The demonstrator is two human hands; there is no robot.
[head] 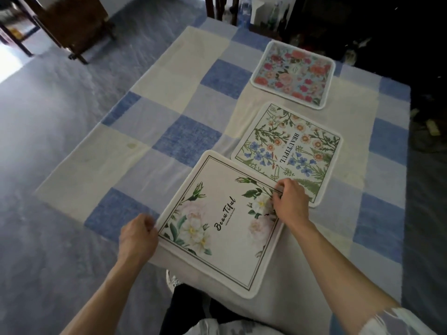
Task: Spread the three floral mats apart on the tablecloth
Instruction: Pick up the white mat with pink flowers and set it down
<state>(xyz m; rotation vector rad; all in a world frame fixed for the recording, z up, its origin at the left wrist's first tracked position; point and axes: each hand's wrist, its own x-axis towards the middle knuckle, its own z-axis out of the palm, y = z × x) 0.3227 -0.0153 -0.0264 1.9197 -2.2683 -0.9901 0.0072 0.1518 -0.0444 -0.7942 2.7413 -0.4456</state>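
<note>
Three floral mats lie in a row on the blue and cream checked tablecloth (183, 139). The nearest one, a white rose mat (217, 226) with "Beautiful" in script, is gripped at its left edge by my left hand (139, 234) and at its far right corner by my right hand (289, 201). That corner overlaps the near corner of the wildflower mat (287, 151), which lies in the middle. Farthest away, apart from the others, sits the red rose mat (294, 73) with a pale blue ground.
The cloth is spread on a grey-blue carpet (48, 112). A dark wooden chair (72, 22) stands at the far left. Bottles (244, 10) and dark clutter line the far right edge. My knees and a shoe (173, 281) are just under the near mat.
</note>
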